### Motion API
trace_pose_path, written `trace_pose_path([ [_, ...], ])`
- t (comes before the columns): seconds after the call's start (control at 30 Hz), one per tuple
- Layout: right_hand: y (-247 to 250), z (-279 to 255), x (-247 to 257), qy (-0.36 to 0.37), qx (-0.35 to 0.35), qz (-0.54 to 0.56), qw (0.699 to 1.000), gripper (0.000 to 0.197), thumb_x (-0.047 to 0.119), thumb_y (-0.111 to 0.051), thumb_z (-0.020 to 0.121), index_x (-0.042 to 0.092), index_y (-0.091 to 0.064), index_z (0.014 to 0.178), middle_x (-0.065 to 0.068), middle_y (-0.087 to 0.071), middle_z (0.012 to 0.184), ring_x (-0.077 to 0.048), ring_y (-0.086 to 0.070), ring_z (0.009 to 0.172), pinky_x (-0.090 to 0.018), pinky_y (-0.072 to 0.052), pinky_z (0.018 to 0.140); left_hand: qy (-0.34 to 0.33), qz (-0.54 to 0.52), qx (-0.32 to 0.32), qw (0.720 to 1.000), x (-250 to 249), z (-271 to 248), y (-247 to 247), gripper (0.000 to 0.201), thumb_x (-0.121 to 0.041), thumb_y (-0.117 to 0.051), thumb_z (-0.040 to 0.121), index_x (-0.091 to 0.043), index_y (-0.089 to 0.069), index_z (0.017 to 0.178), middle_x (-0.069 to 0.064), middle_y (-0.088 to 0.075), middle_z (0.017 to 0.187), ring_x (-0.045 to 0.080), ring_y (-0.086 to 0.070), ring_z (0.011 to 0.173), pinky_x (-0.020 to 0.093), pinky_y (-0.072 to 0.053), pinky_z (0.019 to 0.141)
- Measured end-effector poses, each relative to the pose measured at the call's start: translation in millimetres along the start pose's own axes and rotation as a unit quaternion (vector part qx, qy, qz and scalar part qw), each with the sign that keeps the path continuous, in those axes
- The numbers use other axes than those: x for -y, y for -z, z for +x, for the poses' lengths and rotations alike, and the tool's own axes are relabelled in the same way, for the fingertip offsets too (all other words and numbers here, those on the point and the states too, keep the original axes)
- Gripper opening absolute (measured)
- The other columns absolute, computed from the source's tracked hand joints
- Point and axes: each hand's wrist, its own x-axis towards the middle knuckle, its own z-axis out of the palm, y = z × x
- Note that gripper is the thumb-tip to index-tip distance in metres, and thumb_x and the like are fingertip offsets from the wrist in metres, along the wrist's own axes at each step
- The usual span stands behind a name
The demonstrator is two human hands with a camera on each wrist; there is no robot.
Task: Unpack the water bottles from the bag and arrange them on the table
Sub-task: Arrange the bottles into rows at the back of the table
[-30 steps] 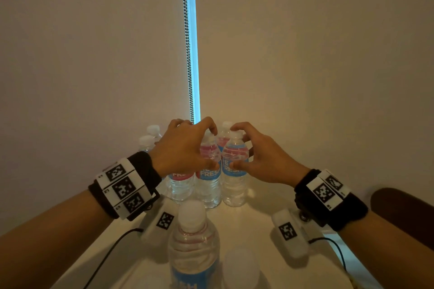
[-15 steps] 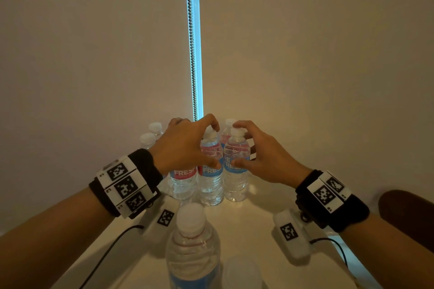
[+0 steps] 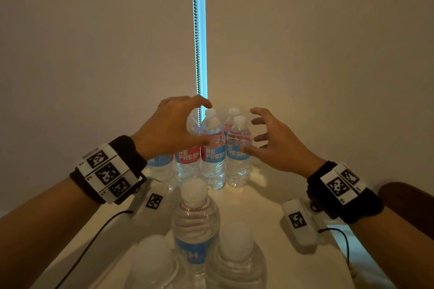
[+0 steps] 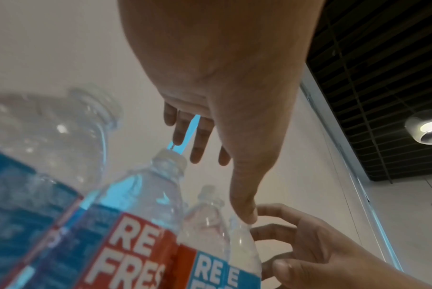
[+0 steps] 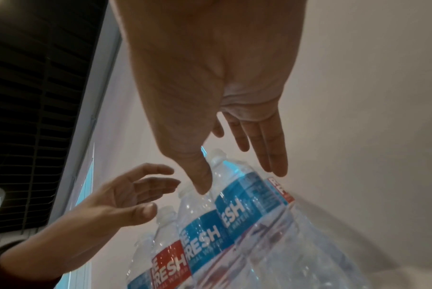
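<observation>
Several clear water bottles with blue and red "REFRESH" labels stand bunched at the far end of the white table (image 3: 260, 216), against the wall. My left hand (image 3: 204, 123) hovers over the middle bottle (image 3: 213, 155), fingers loosely arched, thumb tip touching its shoulder (image 4: 237, 232). My right hand (image 3: 249, 130) is spread beside the rightmost bottle (image 3: 238, 159), thumb close to its label, gripping nothing. The wrist views show the left hand (image 4: 222, 185) and right hand (image 5: 239, 178) with straight fingers. Three more bottles (image 3: 195, 225) stand close to me. No bag is in view.
A bead chain (image 3: 198, 54) hangs along a bright blue window gap (image 3: 201, 19) just behind the bottles. A dark brown rounded object (image 3: 404, 197) sits at the right past the table's edge. Bare tabletop lies between the far bottles and the near ones.
Both hands gripped the far bottles before; now their fingers have let go and spread open, the right hand drawing off to the right. The bottles stay standing.
</observation>
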Motion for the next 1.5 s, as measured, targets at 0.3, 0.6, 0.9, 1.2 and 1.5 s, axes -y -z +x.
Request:
trace_pose_path([
  [0.3,54.3,-57.8,38.1,0.047,-0.092,0.036,0.994,0.069,0.037,-0.079,0.075,0.029,-0.046,0.134,0.009,-0.057,0.125,-0.006,-0.066,0.101,-0.025,-0.061,0.078,0.001,-0.058,-0.105,0.993,-7.1,-79.0,74.5,0.034,-0.047,-0.068,0.087,-0.023,-0.065,0.112,-0.026,-0.062,0.107,-0.017,-0.055,0.103,-0.001,-0.038,0.09],
  [0.6,70.2,-156.0,103.6,0.139,-0.009,0.156,0.978,0.065,0.048,-0.075,0.069,0.035,-0.054,0.128,0.012,-0.061,0.132,-0.014,-0.067,0.11,-0.024,-0.058,0.083,0.052,-0.296,-0.102,0.948,-84.0,-200.4,82.8,0.049,-0.066,-0.065,0.078,-0.036,-0.064,0.116,-0.006,-0.071,0.115,0.016,-0.07,0.104,0.032,-0.059,0.083],
  [0.9,15.6,-189.4,126.5,0.083,0.176,0.014,0.981,0.099,0.074,-0.069,0.059,0.081,0.001,0.129,0.048,-0.015,0.145,0.005,-0.041,0.134,-0.027,-0.048,0.104,0.162,-0.216,0.004,0.963,-112.5,-234.1,43.5,0.099,-0.081,-0.072,0.047,-0.075,-0.02,0.131,-0.054,-0.031,0.134,-0.019,-0.041,0.122,0.009,-0.05,0.081],
  [1.2,8.8,-194.9,123.6,0.12,0.093,0.062,0.986,0.083,0.038,-0.078,0.077,0.065,-0.025,0.135,0.037,-0.038,0.136,0.009,-0.046,0.122,-0.008,-0.053,0.078,0.161,-0.255,-0.023,0.953,-116.9,-234.5,41.2,0.091,-0.031,-0.086,0.062,-0.071,-0.029,0.121,-0.052,-0.04,0.124,-0.016,-0.047,0.115,0.001,-0.05,0.071],
  [1.5,39.2,-176.4,96.4,0.115,0.025,0.05,0.992,0.084,0.014,-0.087,0.069,0.052,-0.046,0.132,0.021,-0.055,0.127,-0.008,-0.065,0.102,-0.016,-0.057,0.066,0.148,-0.301,-0.118,0.935,-84.0,-224.9,70.3,0.08,-0.018,-0.088,0.051,-0.053,-0.057,0.116,-0.013,-0.066,0.111,0.013,-0.07,0.094,0.024,-0.061,0.065],
])
